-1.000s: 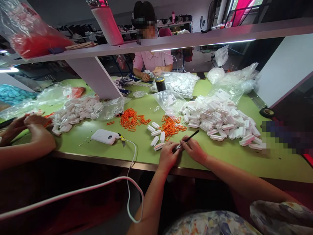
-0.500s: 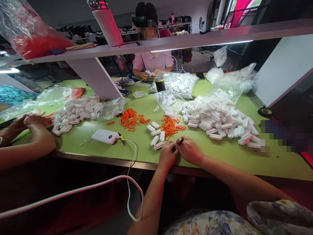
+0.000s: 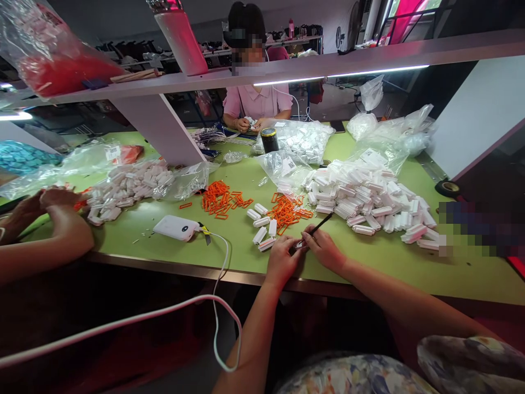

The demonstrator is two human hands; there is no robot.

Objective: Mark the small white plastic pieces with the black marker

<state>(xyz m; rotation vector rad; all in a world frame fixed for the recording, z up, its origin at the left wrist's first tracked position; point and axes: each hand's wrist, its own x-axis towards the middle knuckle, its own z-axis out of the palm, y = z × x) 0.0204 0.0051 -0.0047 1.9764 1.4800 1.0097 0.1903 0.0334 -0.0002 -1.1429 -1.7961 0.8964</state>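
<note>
My left hand [image 3: 281, 258] pinches a white part [image 3: 298, 245] | my right hand [image 3: 327, 249], closed round a black tool [image 3: 319, 225], meets it between both hands | orange clips [image 3: 289, 210] just beyond my fingers

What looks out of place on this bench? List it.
Nothing looks damaged. One orange clip lies apart from the orange piles, and the power bank has its cable drooping in a loop off the table edge, where it could snag.

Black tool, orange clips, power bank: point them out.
black tool [image 3: 322, 222], head view, middle of the visible shaft.
orange clips [image 3: 288, 211], head view, middle of the nearer pile.
power bank [image 3: 177, 227], head view, top face.
</note>
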